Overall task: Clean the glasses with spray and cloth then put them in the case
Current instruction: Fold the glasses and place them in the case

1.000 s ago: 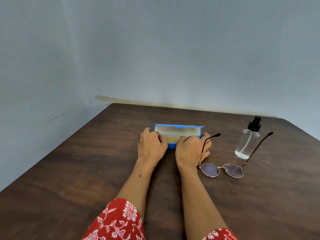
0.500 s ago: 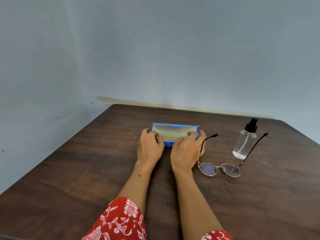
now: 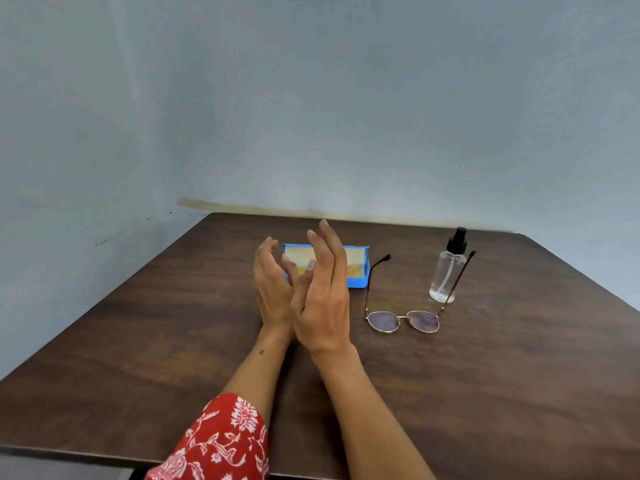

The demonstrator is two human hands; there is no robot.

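Observation:
A blue glasses case (image 3: 358,281) lies open on the brown table (image 3: 173,341), its pale lining and something yellow inside showing. My left hand (image 3: 272,292) and my right hand (image 3: 323,299) are raised in front of it, fingers spread, holding nothing, and hide much of the case. Round gold-rimmed glasses (image 3: 403,320) rest on the table to the right with both arms unfolded, pointing away from me. A clear spray bottle (image 3: 446,271) with a black nozzle stands behind the glasses' right arm. No separate cloth is visible outside the case.
The table sits in a corner, with pale blue walls behind and on the left. Its near edge runs along the bottom, where my red floral sleeve (image 3: 221,441) shows.
Both hands have lifted off the case and now stand upright with fingers spread. The case stays open on the table. Glasses and bottle have not moved.

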